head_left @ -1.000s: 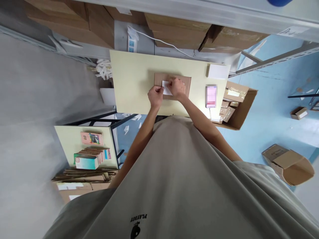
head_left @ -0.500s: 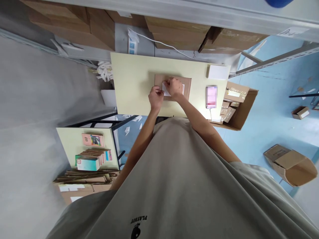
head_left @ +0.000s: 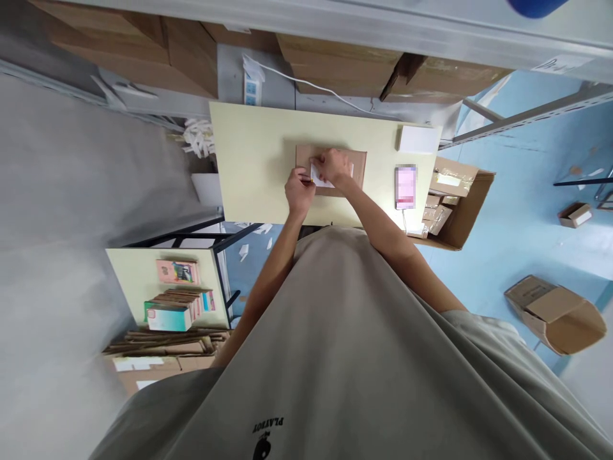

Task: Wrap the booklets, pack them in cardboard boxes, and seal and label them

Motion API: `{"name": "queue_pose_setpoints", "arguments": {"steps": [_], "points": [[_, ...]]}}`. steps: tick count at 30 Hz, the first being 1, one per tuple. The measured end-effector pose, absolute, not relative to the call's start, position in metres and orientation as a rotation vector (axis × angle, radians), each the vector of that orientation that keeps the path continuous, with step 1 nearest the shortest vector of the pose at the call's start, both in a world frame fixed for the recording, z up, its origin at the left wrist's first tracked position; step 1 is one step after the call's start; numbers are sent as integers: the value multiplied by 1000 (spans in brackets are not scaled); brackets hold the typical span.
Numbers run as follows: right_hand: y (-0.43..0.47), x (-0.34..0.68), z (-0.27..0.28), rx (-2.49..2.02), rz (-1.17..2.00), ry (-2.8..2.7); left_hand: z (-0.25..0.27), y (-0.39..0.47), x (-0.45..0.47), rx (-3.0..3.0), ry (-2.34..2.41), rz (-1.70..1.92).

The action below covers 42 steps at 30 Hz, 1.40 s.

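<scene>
A flat brown cardboard package point(head_left: 357, 167) lies on the cream table point(head_left: 253, 166) in front of me. On its face is a white label point(head_left: 318, 179), partly hidden by my fingers. My right hand point(head_left: 334, 166) reaches over the package, its fingertips pinched together at the label's left edge. At the package's lower left corner is my left hand point(head_left: 299, 191), with its fingers curled closed. A tiny yellow spot shows by the left fingertips; what they hold is too small to make out.
A phone point(head_left: 406, 187) with a cable and a white stack point(head_left: 417, 139) lie on the table's right side. Beyond the right edge stands an open carton point(head_left: 472, 211) of packages. A power strip point(head_left: 251, 89) sits behind the table. Books point(head_left: 168, 316) rest on a side table at left.
My right fingertips have shifted slightly left along the label's edge. A yellow spot now shows at my left fingertips. The package stays in place.
</scene>
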State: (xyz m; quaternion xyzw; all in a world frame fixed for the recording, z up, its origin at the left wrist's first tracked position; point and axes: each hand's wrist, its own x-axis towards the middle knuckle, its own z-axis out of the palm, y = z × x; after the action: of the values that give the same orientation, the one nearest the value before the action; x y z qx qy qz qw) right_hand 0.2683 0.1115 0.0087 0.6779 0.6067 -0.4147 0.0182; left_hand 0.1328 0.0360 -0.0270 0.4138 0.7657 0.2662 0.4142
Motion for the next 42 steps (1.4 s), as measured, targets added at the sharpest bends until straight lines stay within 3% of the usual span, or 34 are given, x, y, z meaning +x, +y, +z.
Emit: {"name": "queue_pose_setpoints", "arguments": {"steps": [19, 33, 42], "points": [[78, 260, 9, 1935, -1156, 2019, -30, 35, 112, 1094, 1872, 622], [80, 269, 0, 1899, -1311, 1999, -30, 40, 107, 1080, 1845, 570], [35, 332, 14, 2272, -1272, 1773, -32, 37, 95, 1066, 1804, 594]]}}
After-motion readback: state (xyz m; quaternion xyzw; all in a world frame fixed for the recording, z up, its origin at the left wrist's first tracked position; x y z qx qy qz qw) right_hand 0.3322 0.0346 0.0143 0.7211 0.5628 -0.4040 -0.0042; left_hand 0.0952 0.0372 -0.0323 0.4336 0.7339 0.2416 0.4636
